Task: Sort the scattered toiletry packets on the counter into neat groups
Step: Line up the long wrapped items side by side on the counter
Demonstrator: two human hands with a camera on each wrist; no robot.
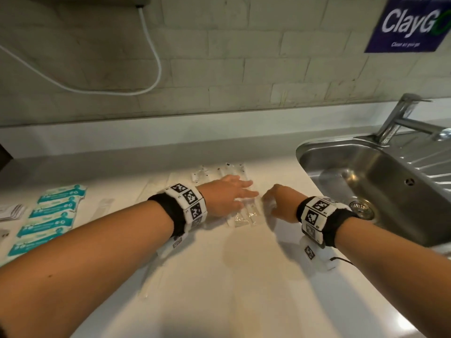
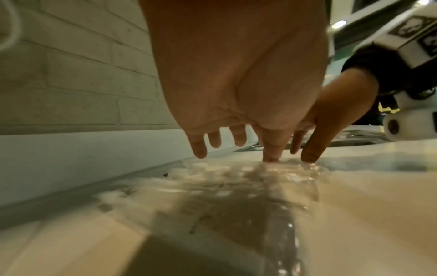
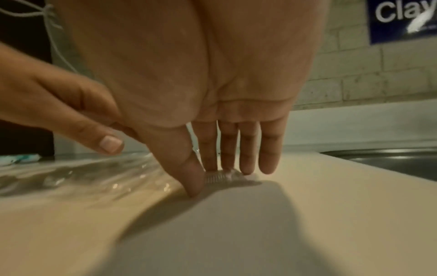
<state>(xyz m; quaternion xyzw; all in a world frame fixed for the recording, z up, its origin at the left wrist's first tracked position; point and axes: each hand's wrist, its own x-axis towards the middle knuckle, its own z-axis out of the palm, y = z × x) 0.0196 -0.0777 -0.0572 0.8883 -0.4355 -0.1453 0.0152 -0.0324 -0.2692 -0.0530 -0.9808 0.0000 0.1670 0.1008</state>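
Note:
Several clear plastic packets lie side by side mid-counter. My left hand lies over them with straight, spread fingers; in the left wrist view the left hand hovers low and its thumb tip presses on the clear packets. My right hand points its fingertips down at the right edge of this group. In the right wrist view the right hand pinches the ridged end of a small clear packet between thumb and fingers. More clear packets lie behind.
Teal wipe packets sit in a column at the left, with white sachets beside them. A long clear wrapper lies between. A steel sink with tap opens at the right. The tiled wall carries a white cable.

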